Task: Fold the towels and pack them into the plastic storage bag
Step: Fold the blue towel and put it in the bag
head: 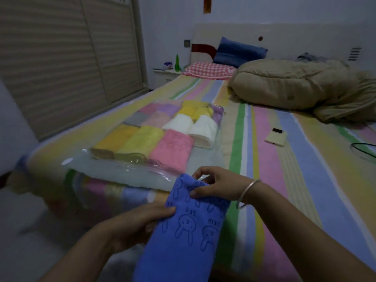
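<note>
1. At the edge of the striped bed, we grip the blue rabbit-print towel with our left hand and right hand.
2. Its long axis points at the clear plastic storage bag just ahead; the right hand is nearer.

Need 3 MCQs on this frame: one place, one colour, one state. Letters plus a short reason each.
1. The plastic storage bag lies:
A. on the floor
B. on the striped bed
C. on the nightstand

2. The towel in the hands is:
A. pink
B. white
C. blue

3. That towel is:
A. held by both hands, outside the bag
B. fully inside the bag
C. spread over the pillow

Key:
1 B: the bag rests on the striped sheet near the bed's foot.
2 C: it is blue with rabbit prints.
3 A: the left hand and right hand grip its upper end at the bag's near edge.
</note>
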Motion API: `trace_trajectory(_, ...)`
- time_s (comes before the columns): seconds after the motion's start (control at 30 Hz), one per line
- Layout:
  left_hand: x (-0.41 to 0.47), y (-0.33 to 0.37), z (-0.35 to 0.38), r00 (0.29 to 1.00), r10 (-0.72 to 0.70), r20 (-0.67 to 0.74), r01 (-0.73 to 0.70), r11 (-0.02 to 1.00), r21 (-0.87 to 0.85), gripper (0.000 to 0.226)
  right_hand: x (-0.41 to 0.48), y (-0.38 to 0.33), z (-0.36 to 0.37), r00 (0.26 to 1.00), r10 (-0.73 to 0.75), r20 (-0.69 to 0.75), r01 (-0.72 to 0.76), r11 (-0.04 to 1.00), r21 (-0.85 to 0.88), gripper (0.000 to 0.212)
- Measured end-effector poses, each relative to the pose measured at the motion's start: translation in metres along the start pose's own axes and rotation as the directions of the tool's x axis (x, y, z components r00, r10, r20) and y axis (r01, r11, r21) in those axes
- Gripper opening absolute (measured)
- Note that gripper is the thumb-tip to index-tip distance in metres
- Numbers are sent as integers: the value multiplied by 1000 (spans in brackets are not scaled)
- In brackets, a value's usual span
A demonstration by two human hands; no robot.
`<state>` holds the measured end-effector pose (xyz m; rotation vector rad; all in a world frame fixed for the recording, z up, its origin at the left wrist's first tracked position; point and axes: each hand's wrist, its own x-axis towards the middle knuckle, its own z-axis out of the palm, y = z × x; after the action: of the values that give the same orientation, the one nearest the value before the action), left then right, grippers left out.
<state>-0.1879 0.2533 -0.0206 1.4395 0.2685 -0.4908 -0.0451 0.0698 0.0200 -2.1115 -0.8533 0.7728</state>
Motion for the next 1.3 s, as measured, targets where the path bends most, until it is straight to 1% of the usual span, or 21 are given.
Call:
trace_trajectory(0.07,-12,-10,-16,999,38,-5,-38,998,-50,55,13,-3,18,988,-80,-130,70,994,-78,30)
trace_trajectory(0.1,-17,-16,-26,999,49,-14,-50,997,-62,57,17,-3,27,962,-156,-226,130,983,-129,34)
trace_trajectory(0.13,-24,-18,-33,998,58,-33,-59,997,-53,59,20,-2,36,913,-254,-318,188,956,-224,38)
trace_trajectory(0.17,-30,-23,-42,996,62,-61,-64,997,-35,62,22,0,44,859,-361,-362,220,901,-375,41)
trace_trajectory(0.2,-36,-27,-51,994,70,-86,-73,997,-23,69,23,2,51,818,-455,-352,215,809,-547,43)
trace_trajectory(0.27,-46,-34,-67,990,74,-124,-79,996,-41,87,27,11,65,781,-552,-293,151,621,-769,47)
trace_trajectory(0.33,-52,-41,-78,981,96,-166,-113,989,-94,93,32,20,74,807,-507,-303,0,512,-859,53)
trace_trajectory(0.37,-54,-43,-80,977,105,-185,-128,985,-117,92,35,25,77,828,-455,-328,-73,492,-868,55)
trace_trajectory(0.4,-54,-43,-80,972,115,-204,-144,981,-132,86,37,28,78,844,-405,-353,-123,494,-861,57)
trace_trajectory(0.43,-53,-43,-80,968,122,-221,-159,974,-161,72,38,32,79,847,-377,-374,-147,510,-848,56)
trace_trajectory(0.5,-45,-40,-79,959,113,-259,-173,959,-223,39,38,36,77,807,-420,-416,-135,554,-821,50)
trace_trajectory(0.57,-31,-33,-75,953,111,-282,-186,949,-256,31,37,38,72,755,-486,-440,-83,595,-800,58)
trace_trajectory(0.67,-4,-13,-63,955,147,-258,-225,924,-308,31,34,34,67,694,-558,-456,-8,627,-779,60)
trace_trajectory(0.73,16,1,-58,954,132,-268,-218,921,-324,14,33,31,65,681,-566,-465,9,642,-767,65)
trace_trajectory(0.8,38,11,-55,961,112,-254,-198,917,-346,14,33,28,62,662,-585,-469,15,636,-772,59)
trace_trajectory(0.9,73,22,-56,940,176,-292,-257,930,-265,18,33,24,59,638,-613,-465,22,619,-785,52)
trace_trajectory(0.97,91,34,-54,922,191,-338,-278,932,-234,18,32,24,59,633,-607,-481,23,635,-772,69)
trace_trajectory(1.03,106,46,-50,927,144,-346,-231,947,-223,16,31,19,55,623,-594,-508,20,662,-749,80)
trace_trajectory(1.13,124,57,-47,936,89,-339,-170,962,-216,18,31,13,48,552,-631,-545,16,662,-750,68)
trace_trajectory(1.23,136,68,-49,941,90,-326,-153,972,-176,19,33,17,45,530,-662,-530,26,637,-770,62)
trace_trajectory(1.3,138,78,-43,951,124,-284,-167,977,-133,29,35,27,43,518,-686,-511,42,617,-786,58)
